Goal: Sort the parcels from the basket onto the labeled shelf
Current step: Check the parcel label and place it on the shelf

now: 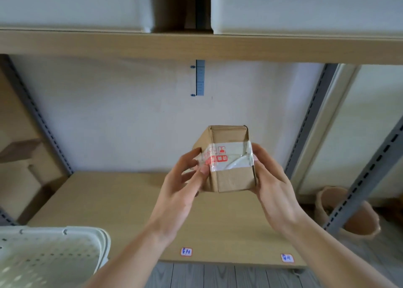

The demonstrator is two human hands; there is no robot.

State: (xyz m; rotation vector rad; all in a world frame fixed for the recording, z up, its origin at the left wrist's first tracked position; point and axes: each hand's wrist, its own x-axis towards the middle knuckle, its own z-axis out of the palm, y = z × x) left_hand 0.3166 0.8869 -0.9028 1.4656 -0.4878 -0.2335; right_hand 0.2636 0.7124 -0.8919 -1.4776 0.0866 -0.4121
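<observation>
I see a small cardboard parcel held up in the air above the lower shelf board, clear of its surface. My left hand grips the parcel's left side, thumb pressed on the band of clear tape with red print; my right hand clasps its right side and lower corner. The parcel stands upright, slightly turned. Two small handwritten labels are stuck near the front edge of the shelf board, well apart. A white perforated basket sits at lower left. Two white bins rest on the upper shelf. A clay pot stands on the floor at right
</observation>
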